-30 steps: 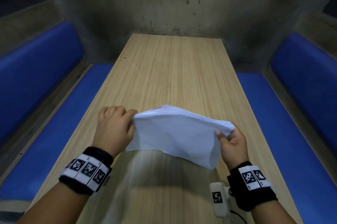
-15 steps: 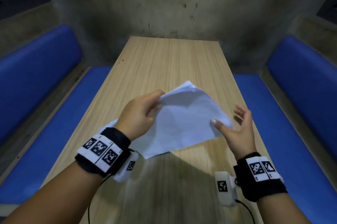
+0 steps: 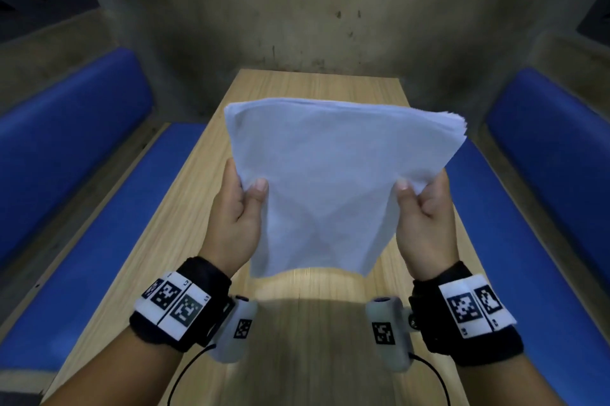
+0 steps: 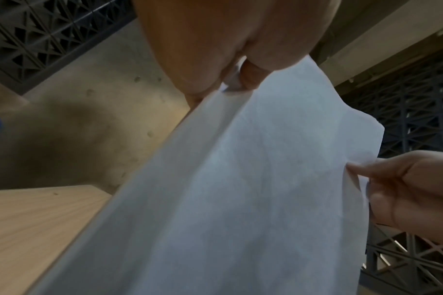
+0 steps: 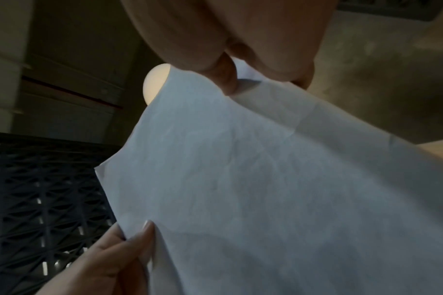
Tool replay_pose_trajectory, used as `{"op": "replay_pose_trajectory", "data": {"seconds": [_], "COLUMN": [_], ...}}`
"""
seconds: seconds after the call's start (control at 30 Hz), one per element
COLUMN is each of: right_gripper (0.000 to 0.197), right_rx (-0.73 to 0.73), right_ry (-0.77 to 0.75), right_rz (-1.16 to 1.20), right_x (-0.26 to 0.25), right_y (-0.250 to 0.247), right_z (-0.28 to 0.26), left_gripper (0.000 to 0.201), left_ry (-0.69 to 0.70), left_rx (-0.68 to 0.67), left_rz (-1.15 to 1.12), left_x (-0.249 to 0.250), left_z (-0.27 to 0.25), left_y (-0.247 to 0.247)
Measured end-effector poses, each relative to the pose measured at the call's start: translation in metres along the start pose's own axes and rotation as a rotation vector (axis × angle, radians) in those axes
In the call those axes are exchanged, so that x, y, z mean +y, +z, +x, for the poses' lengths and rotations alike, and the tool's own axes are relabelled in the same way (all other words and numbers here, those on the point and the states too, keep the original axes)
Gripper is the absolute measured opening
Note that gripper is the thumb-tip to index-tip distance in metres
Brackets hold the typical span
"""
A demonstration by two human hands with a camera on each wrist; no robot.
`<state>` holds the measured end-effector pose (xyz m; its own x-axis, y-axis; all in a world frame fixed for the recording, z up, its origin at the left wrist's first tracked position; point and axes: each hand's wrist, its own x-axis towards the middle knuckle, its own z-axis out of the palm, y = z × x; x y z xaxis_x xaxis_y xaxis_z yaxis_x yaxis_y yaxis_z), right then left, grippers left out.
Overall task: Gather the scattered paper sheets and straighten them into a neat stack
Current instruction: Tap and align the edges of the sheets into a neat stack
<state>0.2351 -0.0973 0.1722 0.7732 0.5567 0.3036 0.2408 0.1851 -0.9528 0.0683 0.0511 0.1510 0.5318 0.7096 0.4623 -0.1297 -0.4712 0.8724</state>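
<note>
A bundle of white paper sheets (image 3: pixel 333 181) stands upright above the wooden table (image 3: pixel 185 207), lifted off its surface. My left hand (image 3: pixel 242 189) pinches the bundle's left edge, thumb on the near face and fingers behind. My right hand (image 3: pixel 417 191) pinches the right edge the same way. The sheets' top right corner is fanned and uneven. In the left wrist view the paper (image 4: pixel 240 189) fills the frame, with the right hand (image 4: pixel 404 189) at its far edge. In the right wrist view the paper (image 5: pixel 265 189) shows creases, and the left hand (image 5: pixel 119 251) pinches its far edge.
Blue padded benches (image 3: pixel 56 154) (image 3: pixel 554 148) run along both sides of the narrow table. A stained concrete wall (image 3: pixel 297 2) closes the far end. Dark lattice grilles (image 4: pixel 38 34) sit high on the side walls.
The sheets went from lying low and slanted over the table to standing upright. Both hands shifted to the side edges and rose; the right hand, open half a second ago, now pinches the paper.
</note>
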Motion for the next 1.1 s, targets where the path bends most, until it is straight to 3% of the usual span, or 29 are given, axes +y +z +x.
{"op": "replay_pose_trajectory", "data": {"seconds": [0.1, 0.23, 0.33, 0.43, 0.47, 0.53, 0.6, 0.73, 0.83, 0.9, 1.0, 1.1], "right_gripper": [0.039, 0.031, 0.050, 0.086, 0.090, 0.078, 0.058, 0.047, 0.048, 0.044, 0.027, 0.028], "right_rx": [-0.002, -0.047, -0.022, -0.013, -0.021, -0.040, -0.056, -0.054, -0.049, -0.022, -0.007, -0.008], "right_ry": [-0.055, 0.081, 0.066, -0.114, -0.194, -0.339, -0.407, -0.399, -0.342, -0.169, 0.075, 0.174], "right_rz": [0.025, -0.029, -0.082, -0.201, -0.286, -0.438, -0.495, -0.471, -0.396, -0.200, 0.114, 0.088], "right_x": [-0.006, 0.034, 0.043, 0.028, 0.023, 0.019, 0.019, 0.022, 0.022, 0.024, 0.033, 0.049], "right_y": [0.001, -0.001, -0.003, -0.004, -0.005, -0.005, -0.005, -0.006, -0.006, -0.007, -0.005, 0.000], "right_z": [-0.006, -0.027, -0.032, -0.021, -0.017, -0.013, -0.013, -0.014, -0.015, -0.016, -0.017, -0.020], "left_gripper": [0.031, 0.036, 0.048, 0.079, 0.081, 0.061, 0.040, 0.039, 0.044, 0.051, 0.031, 0.025], "left_ry": [0.023, -0.133, -0.185, 0.002, 0.096, 0.251, 0.283, 0.274, 0.199, 0.020, -0.263, -0.355], "left_rx": [0.023, -0.059, -0.031, 0.038, 0.049, 0.039, 0.023, 0.003, 0.021, 0.069, 0.095, 0.075], "left_rz": [-0.032, 0.027, 0.024, 0.106, 0.210, 0.395, 0.452, 0.438, 0.342, 0.114, -0.239, -0.272], "left_x": [-0.002, -0.032, -0.032, -0.016, -0.010, -0.004, -0.005, -0.005, -0.006, -0.008, -0.011, -0.021], "left_z": [-0.004, -0.032, -0.041, -0.024, -0.016, -0.004, 0.000, -0.004, -0.008, -0.012, -0.020, -0.032], "left_y": [-0.002, -0.003, -0.003, -0.002, -0.003, -0.005, -0.008, -0.008, -0.006, -0.004, 0.002, 0.013]}}
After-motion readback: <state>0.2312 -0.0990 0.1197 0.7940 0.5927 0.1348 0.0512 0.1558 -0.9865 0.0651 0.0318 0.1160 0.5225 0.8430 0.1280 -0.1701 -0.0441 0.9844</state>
